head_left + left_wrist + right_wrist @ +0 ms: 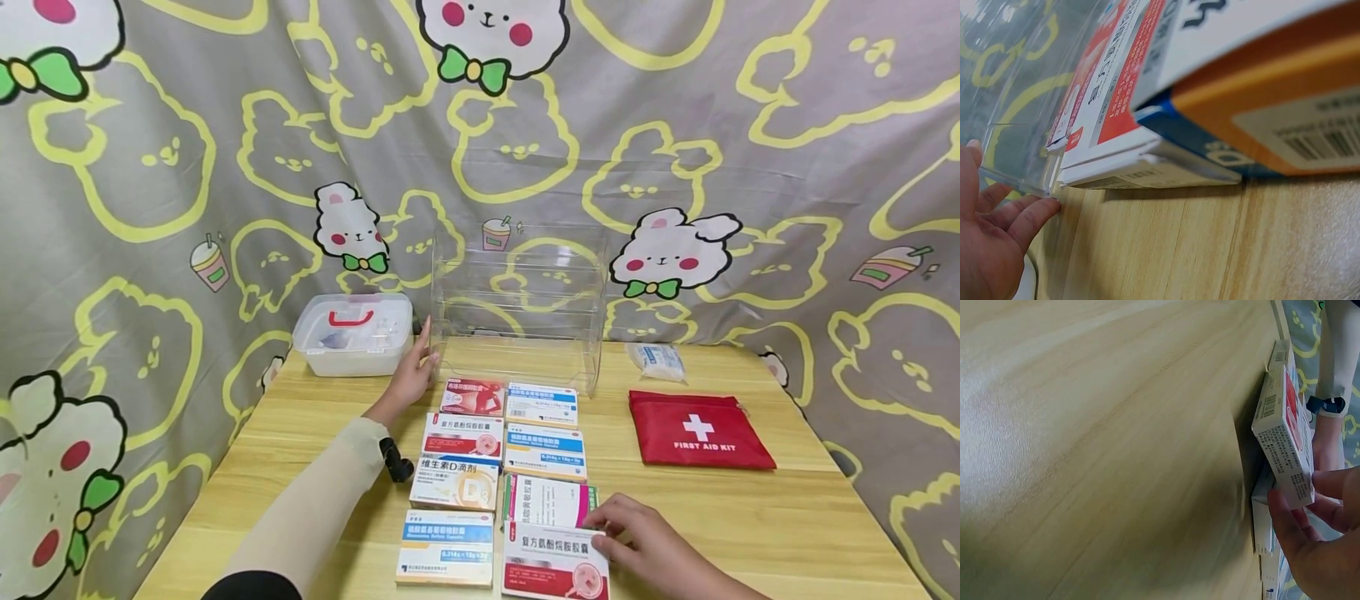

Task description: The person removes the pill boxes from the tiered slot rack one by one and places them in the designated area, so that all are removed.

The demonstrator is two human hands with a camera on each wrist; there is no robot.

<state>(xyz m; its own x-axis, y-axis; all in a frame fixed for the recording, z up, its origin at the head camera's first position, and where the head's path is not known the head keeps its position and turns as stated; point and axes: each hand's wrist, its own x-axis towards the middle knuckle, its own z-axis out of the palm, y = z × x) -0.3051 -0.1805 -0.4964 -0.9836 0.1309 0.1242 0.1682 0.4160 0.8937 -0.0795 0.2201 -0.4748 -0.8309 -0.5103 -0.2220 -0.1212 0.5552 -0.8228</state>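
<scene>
My left hand (411, 377) is at the left side of the clear plastic rack (517, 354), its fingers extended along the side panel. In the left wrist view, the fingertips (1049, 206) touch the rack's bottom corner. With thumb and fingers, my right hand (648, 546) pinches the right end of a red-and-white medicine box (555, 567) at the front right. That box is tilted in the right wrist view and overlaps a green-and-purple medicine box (547, 498). Beside the left forearm lies an orange-and-white vitamin D box (453, 483).
More medicine boxes, such as a blue-and-white one (444, 548), lie in two columns before the rack. A lidded plastic bin (352, 354) stands at back left. At right are a red first aid pouch (697, 429) and a small clear packet (658, 361). A patterned curtain (517, 150) hangs behind.
</scene>
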